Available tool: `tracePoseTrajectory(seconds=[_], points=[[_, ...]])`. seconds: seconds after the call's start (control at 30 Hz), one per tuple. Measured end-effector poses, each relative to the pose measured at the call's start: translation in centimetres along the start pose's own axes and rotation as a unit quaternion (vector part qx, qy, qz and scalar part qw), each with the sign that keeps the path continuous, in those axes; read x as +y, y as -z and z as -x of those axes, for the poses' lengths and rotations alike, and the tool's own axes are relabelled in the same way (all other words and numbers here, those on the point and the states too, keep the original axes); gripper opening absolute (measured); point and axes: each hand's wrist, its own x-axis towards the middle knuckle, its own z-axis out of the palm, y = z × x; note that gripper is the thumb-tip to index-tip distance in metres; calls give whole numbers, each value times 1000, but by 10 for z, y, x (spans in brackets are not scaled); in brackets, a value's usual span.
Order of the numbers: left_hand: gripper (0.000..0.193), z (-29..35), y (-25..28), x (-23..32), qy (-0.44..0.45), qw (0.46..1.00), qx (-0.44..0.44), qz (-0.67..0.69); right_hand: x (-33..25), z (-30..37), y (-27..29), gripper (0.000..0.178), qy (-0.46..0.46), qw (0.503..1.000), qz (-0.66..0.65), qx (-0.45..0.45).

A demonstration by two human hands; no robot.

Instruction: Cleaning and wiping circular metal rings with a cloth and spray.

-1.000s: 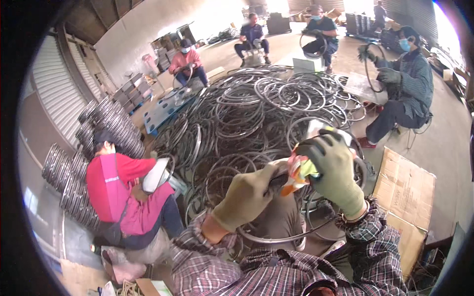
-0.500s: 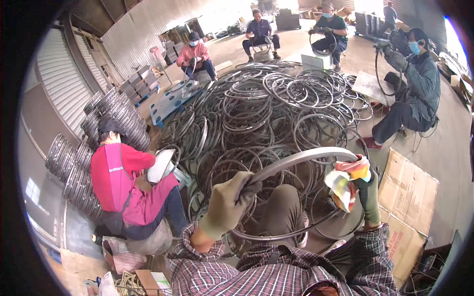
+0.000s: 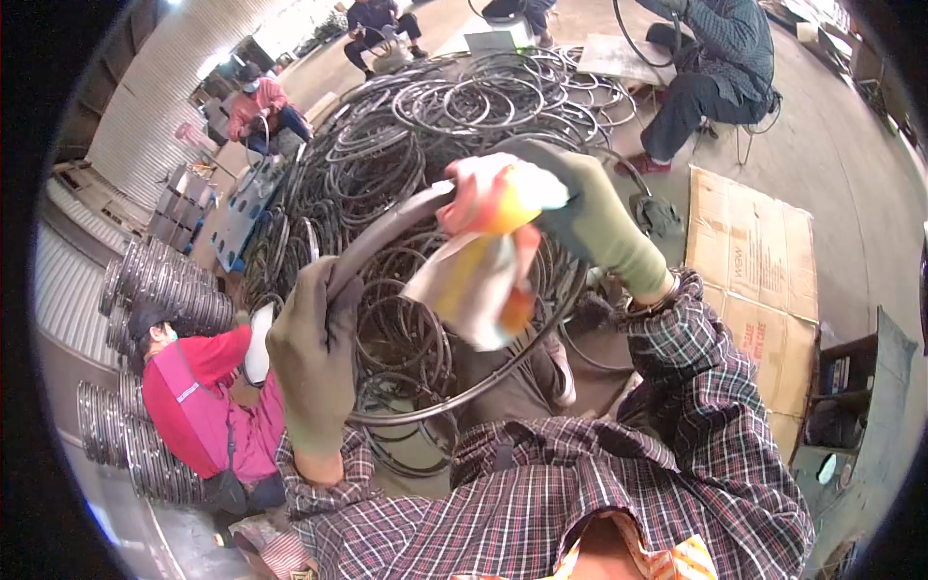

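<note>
Rings (image 3: pixel 425 135), dark and tangled, spread in a huge pile in front of you, and over to your right there's flattened cardboard (image 3: pixel 749 256) on the floor! Nearer in, one grey ring (image 3: pixel 382 227) is up before your body, its lower curve just ahead of your lap. Bright cloth (image 3: pixel 474 275), red, yellow and white, lies against its upper edge, the loose end blurred. Your gloved left hand (image 3: pixel 314 348) is curled tight round the ring's left side; your gloved right hand (image 3: pixel 585 208) clutches the cloth up top, fingertips hidden.
</note>
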Motion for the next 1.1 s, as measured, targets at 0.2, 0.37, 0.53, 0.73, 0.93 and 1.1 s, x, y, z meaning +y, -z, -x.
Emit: tracePoseTrajectory(seconds=[0.2, 0.37, 0.53, 0.73, 0.93, 1.1], points=[[23, -1, -10, -16, 50, 999, 10, 16, 93, 96, 59, 27, -231, 900, -190, 316], [23, 8, -18, -46, 90, 996, 14, 5, 51, 47, 35, 62, -91, 984, 45, 150], [29, -12, -21, -14, 78, 997, -8, 13, 2, -6, 13, 75, 44, 977, 208, -17], [28, -1, -14, -19, 82, 997, -8, 15, 89, 102, -41, 60, -149, 970, 35, 191], [28, -17, -34, -12, 0, 996, -4, -84, 108, 113, -42, 57, -232, 945, -67, 218], [28, -20, -24, -9, -11, 999, 9, -41, 45, 16, -6, 51, 8, 979, 131, 153]])
